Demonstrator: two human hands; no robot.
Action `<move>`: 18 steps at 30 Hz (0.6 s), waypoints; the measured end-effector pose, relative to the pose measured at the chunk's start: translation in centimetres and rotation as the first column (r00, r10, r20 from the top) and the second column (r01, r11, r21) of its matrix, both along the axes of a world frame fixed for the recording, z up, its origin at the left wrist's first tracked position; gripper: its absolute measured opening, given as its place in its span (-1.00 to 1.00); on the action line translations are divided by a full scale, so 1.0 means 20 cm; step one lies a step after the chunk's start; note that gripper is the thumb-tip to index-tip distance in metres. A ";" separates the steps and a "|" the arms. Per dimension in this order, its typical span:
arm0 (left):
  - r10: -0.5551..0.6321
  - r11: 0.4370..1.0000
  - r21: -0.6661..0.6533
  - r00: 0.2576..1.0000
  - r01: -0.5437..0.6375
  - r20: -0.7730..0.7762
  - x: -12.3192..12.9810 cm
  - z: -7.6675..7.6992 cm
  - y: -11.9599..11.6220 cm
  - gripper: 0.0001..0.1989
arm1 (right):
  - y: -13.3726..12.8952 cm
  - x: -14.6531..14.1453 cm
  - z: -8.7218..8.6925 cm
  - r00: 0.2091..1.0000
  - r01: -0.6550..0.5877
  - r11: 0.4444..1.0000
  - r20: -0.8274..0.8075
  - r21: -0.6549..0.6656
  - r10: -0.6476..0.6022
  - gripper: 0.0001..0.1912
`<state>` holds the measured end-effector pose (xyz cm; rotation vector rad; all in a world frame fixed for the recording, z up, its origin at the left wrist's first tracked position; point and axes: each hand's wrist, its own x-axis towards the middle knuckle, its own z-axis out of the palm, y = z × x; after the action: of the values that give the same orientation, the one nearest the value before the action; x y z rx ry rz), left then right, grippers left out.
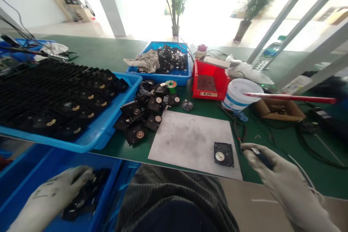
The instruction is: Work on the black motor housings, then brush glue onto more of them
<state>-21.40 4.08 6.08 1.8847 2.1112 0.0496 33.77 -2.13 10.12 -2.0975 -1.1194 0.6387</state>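
My left hand (51,197), in a white work glove, lies on dark parts (87,195) inside a blue bin (35,163) at the lower left. Whether it grips them is hidden. My gloved right hand (280,181) is closed around a dark-handled tool (261,156), whose tip is just left of my fingers. Close by, a black square part with a round metal centre (223,154) lies on a grey mat (185,141), apart from the tool. A loose pile of similar black parts (144,110) sits beyond the mat.
A large blue tray (92,137) holds rows of black parts at the left. Further back stand a blue tray with parts and crumpled cloth (157,76), a red bin (209,83), a white bucket (240,94) and a cardboard box (277,110). Black cables lie on the right.
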 end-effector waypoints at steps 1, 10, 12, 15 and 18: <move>-0.061 0.998 0.017 0.995 0.060 0.084 0.15 0.06 0.01 -0.67 | 0.02 -0.01 -0.01 1.000 -0.018 0.999 -0.002 -0.040 0.018 -0.47; -0.715 0.692 0.281 0.579 0.665 0.392 1.64 0.07 0.07 -0.09 | 0.14 -0.09 -0.09 1.000 -0.006 0.996 -0.004 -0.086 0.006 -0.54; -0.721 0.683 0.281 0.559 0.675 0.409 1.76 0.00 0.12 -0.06 | 0.15 -0.09 -0.08 0.997 -0.036 0.998 -0.076 -0.045 0.032 -0.58; -0.709 0.694 0.308 0.540 0.651 0.454 1.80 -0.03 0.14 -0.14 | 0.14 -0.11 -0.06 0.977 -0.052 0.998 -0.208 0.030 0.057 -0.57; -0.649 0.743 0.335 0.503 0.579 0.571 1.75 0.00 0.09 -0.10 | 0.09 -0.17 -0.02 0.952 -0.001 0.994 -0.305 0.113 0.036 -0.44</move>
<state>13.51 5.87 6.10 2.1405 0.8979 0.5836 30.43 -0.37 9.66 -1.8196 -0.9751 0.8580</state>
